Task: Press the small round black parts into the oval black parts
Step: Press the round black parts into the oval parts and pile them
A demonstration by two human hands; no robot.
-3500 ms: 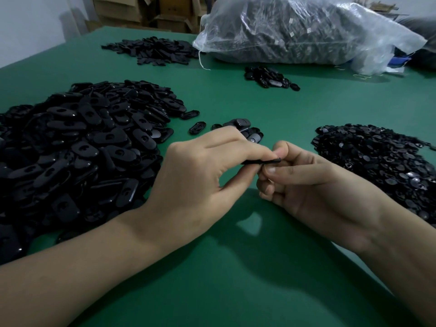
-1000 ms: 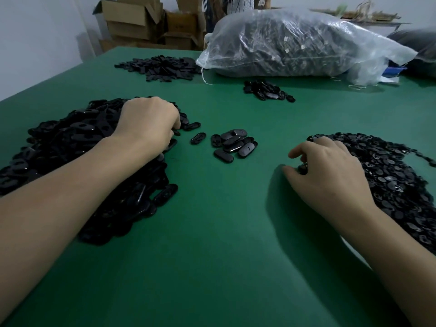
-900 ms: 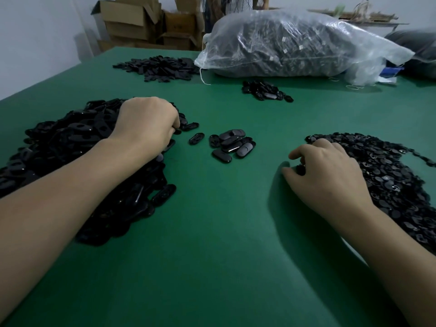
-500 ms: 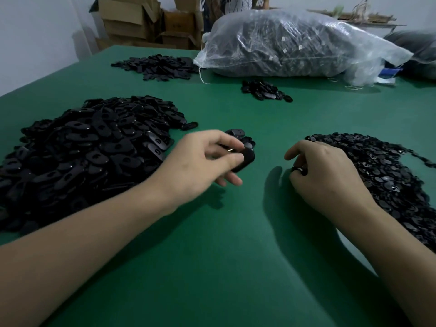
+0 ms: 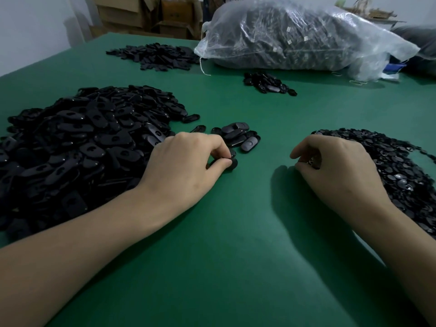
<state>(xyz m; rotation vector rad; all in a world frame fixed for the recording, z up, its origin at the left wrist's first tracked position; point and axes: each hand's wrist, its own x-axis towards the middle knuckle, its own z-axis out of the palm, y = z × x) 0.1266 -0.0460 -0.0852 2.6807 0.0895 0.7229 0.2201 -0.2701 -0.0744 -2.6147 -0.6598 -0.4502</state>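
The left hand (image 5: pixel 186 166) covers most of the oval part (image 5: pixel 232 164) it pinches. Curled fingers of the right hand (image 5: pixel 339 171) hide nearly all of a small glinting piece (image 5: pixel 312 160), too small to identify. The oval pile (image 5: pixel 70 142) runs off the edge at 9 o'clock, the round-part pile (image 5: pixel 401 171) at 3 o'clock.

The table (image 5: pixel 236 256) is plain green, the heap of oval parts (image 5: pixel 82 142) and the heap of small round parts (image 5: pixel 401 166) are black, the plastic bag (image 5: pixel 295 36) is clear over dark contents, and the cardboard boxes (image 5: pixel 132 10) are brown.
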